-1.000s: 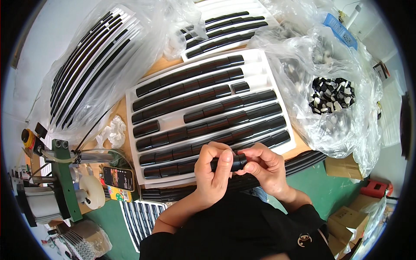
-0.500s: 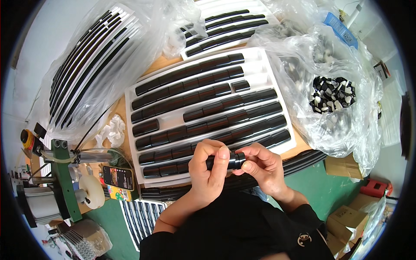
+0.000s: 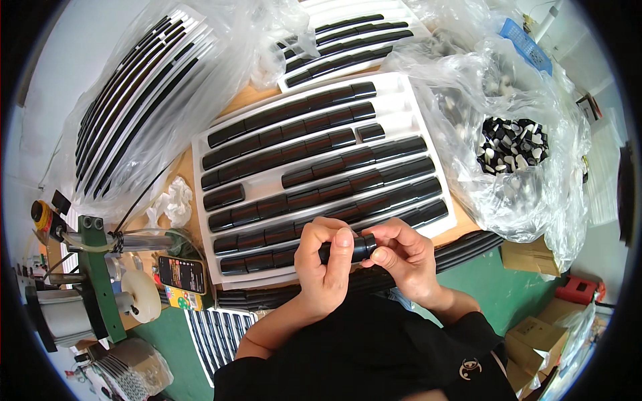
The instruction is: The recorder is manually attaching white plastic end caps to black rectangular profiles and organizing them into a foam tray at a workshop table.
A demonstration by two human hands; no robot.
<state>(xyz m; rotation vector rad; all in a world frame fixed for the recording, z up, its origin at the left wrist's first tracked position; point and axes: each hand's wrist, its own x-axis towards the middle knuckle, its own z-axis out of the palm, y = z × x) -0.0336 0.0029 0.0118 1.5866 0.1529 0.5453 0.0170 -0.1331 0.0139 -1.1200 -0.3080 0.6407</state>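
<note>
My left hand (image 3: pixel 324 267) is wrapped round a glossy black cylindrical tube (image 3: pixel 362 248), its thumb along the near side. At the tube's right end, the thumb and fingers of my right hand (image 3: pixel 409 266) pinch the tip. The fingers hide most of the tube and whatever sits at that tip. Both hands are over the near edge of a white tray (image 3: pixel 264 183), where similar black tubes lie in rows. Gaps show in a middle row and at the right ends of the far rows.
A clear plastic bag (image 3: pixel 455 194) at right holds many small black and white pieces (image 3: pixel 512 146). More trays stand beyond, partly under plastic. At left are a green-framed machine (image 3: pixel 100 281), a phone (image 3: pixel 182 275) and crumpled tissue (image 3: pixel 178 204). Cardboard boxes (image 3: pixel 535 337) sit on the floor.
My right fingers have shifted slightly left along the tube's end, covering a little more of it. My left hand keeps its hold almost unmoved.
</note>
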